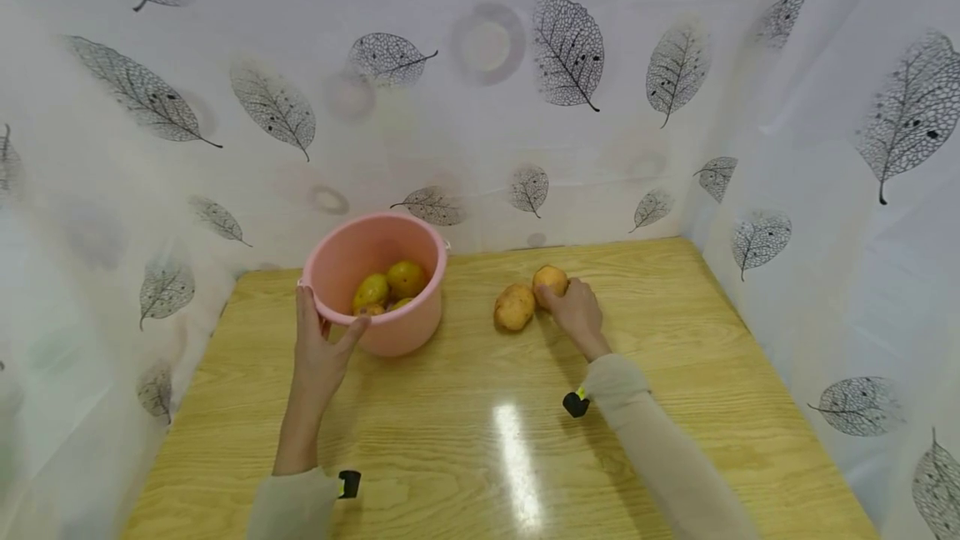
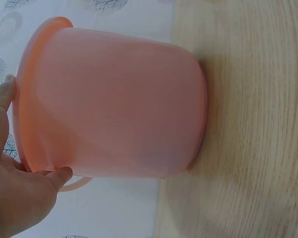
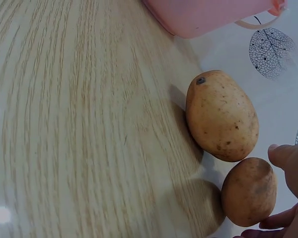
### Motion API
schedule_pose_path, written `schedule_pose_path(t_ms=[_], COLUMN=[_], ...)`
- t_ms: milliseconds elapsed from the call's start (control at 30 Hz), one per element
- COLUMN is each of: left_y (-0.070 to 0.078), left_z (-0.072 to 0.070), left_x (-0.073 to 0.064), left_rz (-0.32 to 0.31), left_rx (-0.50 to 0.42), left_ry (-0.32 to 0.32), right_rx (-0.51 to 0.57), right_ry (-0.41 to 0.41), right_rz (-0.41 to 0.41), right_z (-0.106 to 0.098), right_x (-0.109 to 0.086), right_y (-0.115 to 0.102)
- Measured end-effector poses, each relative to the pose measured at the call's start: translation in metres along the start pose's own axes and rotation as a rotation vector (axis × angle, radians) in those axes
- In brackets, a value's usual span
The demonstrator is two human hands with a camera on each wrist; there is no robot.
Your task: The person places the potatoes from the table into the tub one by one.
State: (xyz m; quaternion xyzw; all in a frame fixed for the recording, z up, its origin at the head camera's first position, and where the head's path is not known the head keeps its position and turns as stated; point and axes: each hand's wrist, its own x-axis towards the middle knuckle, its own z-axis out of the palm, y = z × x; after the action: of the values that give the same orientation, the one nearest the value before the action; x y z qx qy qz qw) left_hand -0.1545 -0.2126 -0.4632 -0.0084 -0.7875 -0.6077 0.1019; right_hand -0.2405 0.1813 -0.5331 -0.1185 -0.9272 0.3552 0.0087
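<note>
A pink plastic bucket [image 1: 397, 332] stands upright at the back left of the table, with several yellowish, potato-like things [image 1: 406, 278] inside. My left hand [image 1: 321, 357] holds its near left rim; the left wrist view shows the thumb at the rim and fingertips [image 2: 63, 174] against the outer wall. To the right of the bucket, two brown potatoes lie close together: a larger potato [image 1: 514, 307] and a smaller potato [image 1: 551, 280]. My right hand [image 1: 576, 312] is at the smaller one, its thumb and fingers spread about it. In the right wrist view the thumb [image 3: 283, 153] shows apart from its skin.
The wood-grain table [image 1: 450, 440] reaches back to a white curtain [image 1: 480, 132] printed with dark leaves, which also hangs along both sides. A bucket handle [image 2: 77, 184] hangs by the rim. A black wrist device [image 1: 576, 403] is on the right sleeve.
</note>
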Motion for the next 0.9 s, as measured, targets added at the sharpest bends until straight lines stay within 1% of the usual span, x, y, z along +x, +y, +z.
schedule_pose_path(t_ms=[67, 133, 233, 400, 567, 800, 900], left_y=[0.006, 0.008, 0.004, -0.005, -0.007, -0.005, 0.004], left_z=[0.000, 0.000, 0.000, 0.000, 0.000, 0.000, 0.001], left_x=[-0.002, -0.002, 0.000, 0.003, 0.002, 0.002, -0.002], left_rz=[-0.010, -0.018, -0.017, 0.012, 0.033, 0.023, 0.011], left_rx=[-0.002, -0.001, 0.004, 0.001, 0.000, 0.000, -0.003], left_ry=[-0.003, -0.006, -0.006, -0.002, 0.005, 0.005, 0.003], right_rx=[-0.006, -0.009, -0.006, 0.009, 0.043, 0.079, 0.098], right_ry=[0.002, 0.001, 0.001, -0.012, -0.034, -0.045, -0.056], right_rz=[0.004, 0.006, 0.004, -0.008, -0.027, -0.070, -0.067], right_z=[0.001, 0.002, 0.004, 0.005, 0.006, 0.007, 0.008], right_x=[0.001, 0.001, 0.002, 0.004, 0.006, 0.007, 0.007], right_y=[-0.001, -0.001, -0.001, -0.001, -0.002, -0.001, -0.001])
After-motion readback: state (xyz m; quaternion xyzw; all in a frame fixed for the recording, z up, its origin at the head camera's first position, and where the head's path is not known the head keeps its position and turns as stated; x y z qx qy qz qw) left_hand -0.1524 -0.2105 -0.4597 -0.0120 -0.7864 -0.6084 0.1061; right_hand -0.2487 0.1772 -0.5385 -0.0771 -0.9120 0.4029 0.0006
